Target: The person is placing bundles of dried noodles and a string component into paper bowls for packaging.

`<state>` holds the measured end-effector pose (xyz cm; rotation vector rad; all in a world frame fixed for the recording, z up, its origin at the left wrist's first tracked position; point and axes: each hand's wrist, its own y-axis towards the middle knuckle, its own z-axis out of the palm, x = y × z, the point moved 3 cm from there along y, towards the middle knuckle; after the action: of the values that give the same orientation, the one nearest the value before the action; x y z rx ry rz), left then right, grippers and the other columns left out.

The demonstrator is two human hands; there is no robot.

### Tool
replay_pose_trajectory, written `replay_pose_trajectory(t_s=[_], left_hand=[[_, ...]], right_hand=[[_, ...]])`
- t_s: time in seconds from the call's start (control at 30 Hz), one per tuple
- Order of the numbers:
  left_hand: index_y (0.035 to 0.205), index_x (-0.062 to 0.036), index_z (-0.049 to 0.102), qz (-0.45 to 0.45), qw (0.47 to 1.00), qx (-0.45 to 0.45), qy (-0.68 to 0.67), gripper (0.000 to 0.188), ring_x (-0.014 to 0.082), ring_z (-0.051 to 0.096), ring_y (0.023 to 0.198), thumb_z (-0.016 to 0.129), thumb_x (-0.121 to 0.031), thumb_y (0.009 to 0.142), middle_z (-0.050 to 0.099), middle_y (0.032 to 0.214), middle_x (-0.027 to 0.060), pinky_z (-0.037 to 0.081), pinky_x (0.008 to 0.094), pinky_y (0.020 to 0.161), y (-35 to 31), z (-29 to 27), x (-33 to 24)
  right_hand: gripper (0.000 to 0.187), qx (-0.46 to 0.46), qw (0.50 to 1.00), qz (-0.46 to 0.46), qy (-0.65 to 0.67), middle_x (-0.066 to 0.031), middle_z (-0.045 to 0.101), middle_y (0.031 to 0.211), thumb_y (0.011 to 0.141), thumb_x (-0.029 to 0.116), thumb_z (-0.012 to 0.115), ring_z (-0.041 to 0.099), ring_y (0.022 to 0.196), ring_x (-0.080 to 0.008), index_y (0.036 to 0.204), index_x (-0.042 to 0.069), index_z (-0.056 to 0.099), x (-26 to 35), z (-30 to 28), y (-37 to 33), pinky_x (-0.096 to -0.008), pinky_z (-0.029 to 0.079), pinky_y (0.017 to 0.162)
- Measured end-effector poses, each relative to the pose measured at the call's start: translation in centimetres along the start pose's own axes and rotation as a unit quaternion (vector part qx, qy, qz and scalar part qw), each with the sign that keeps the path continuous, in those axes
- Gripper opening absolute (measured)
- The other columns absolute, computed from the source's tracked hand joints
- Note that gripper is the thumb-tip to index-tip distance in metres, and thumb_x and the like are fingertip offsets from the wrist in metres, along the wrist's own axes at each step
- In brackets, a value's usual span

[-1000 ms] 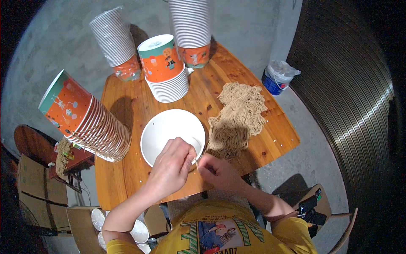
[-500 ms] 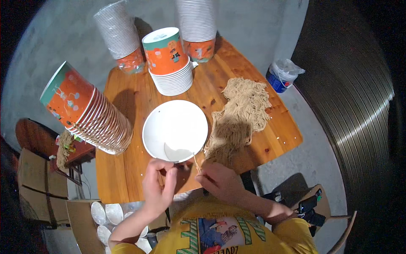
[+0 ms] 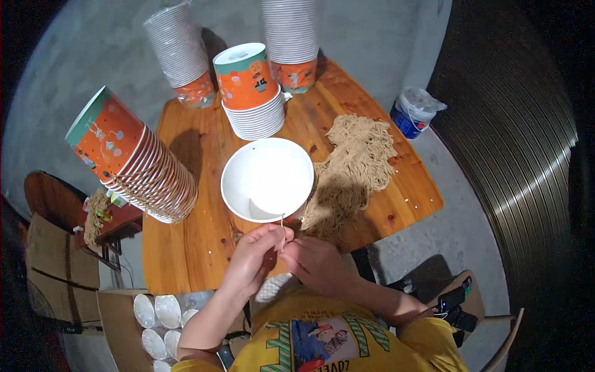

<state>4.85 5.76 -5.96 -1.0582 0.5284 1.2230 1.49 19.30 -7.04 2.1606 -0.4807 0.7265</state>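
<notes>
A white paper bucket (image 3: 266, 180) stands on the wooden table in front of me, its open mouth facing up. A short tan cord (image 3: 283, 222) hangs at the near side of its rim. Close together at the near table edge, my left hand (image 3: 255, 253) and my right hand (image 3: 317, 263) both pinch this cord between thumb and fingers. The fingertips hide its lower end. Just right of the bucket lies a loose heap of tan cords (image 3: 359, 152), partly in shadow.
Stacked orange buckets with cords (image 3: 152, 177) lean at the left. Another bucket stack (image 3: 251, 90) and two plastic-wrapped stacks (image 3: 176, 49) (image 3: 291, 37) stand at the back. Below the table are a carton of white cups (image 3: 145, 310) and a chair (image 3: 502, 338); a blue pail (image 3: 410, 118) stands on the floor.
My left hand has moved right to the cord and closed on it beside my right hand. The bucket has shifted slightly away and to the right.
</notes>
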Motion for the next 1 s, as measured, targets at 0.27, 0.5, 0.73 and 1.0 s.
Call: replay_pose_trajectory(t_s=[0.27,0.5,0.73,1.0], left_hand=[[0.097,-0.0007,0.062,0.023,0.998,-0.035,-0.037,0.021,0.0063,0.054,0.066,0.05,-0.017,0.094,0.06,0.079,-0.0004,0.042,0.0169,0.059,0.0,0.6,-2.4],[0.102,-0.0031,0.064,-0.021,1.0,0.011,-0.002,0.022,0.0085,0.058,0.086,0.055,-0.021,0.091,0.064,0.092,0.0025,0.044,0.0218,0.077,0.5,-2.2,-2.6],[0.107,0.0036,0.062,-0.037,0.998,0.051,0.026,0.026,0.0152,0.061,0.091,0.056,-0.014,0.088,0.065,0.099,0.0103,0.047,0.0258,0.085,2.7,-3.3,-5.1],[0.096,0.0026,0.062,-0.024,0.998,-0.016,0.064,0.02,0.0085,0.056,0.072,0.061,-0.014,0.086,0.062,0.082,0.0034,0.045,0.0213,0.067,2.9,-2.9,-5.0]], right_hand=[[0.009,0.05,0.983,-0.055,-0.171,-0.0098,0.056,0.078,0.081,0.015,0.058,0.059,0.075,-0.0269,0.083,0.006,0.055,1.3,1.1,1.3,-0.0392,0.049,0.065],[0.01,0.2,0.962,0.076,-0.172,-0.0104,0.056,0.075,0.078,0.013,0.058,0.059,0.07,-0.0302,0.084,0.005,0.057,2.8,1.9,3.5,-0.0402,0.048,0.062],[0.006,0.078,0.987,-0.017,-0.141,-0.0082,0.057,0.072,0.075,0.011,0.06,0.057,0.065,-0.0287,0.08,0.009,0.059,1.0,3.1,3.1,-0.0394,0.046,0.055],[0.008,0.075,0.991,0.008,-0.112,-0.008,0.057,0.072,0.072,0.01,0.06,0.058,0.064,-0.0287,0.08,0.011,0.06,-0.8,4.8,1.8,-0.0394,0.046,0.057]])
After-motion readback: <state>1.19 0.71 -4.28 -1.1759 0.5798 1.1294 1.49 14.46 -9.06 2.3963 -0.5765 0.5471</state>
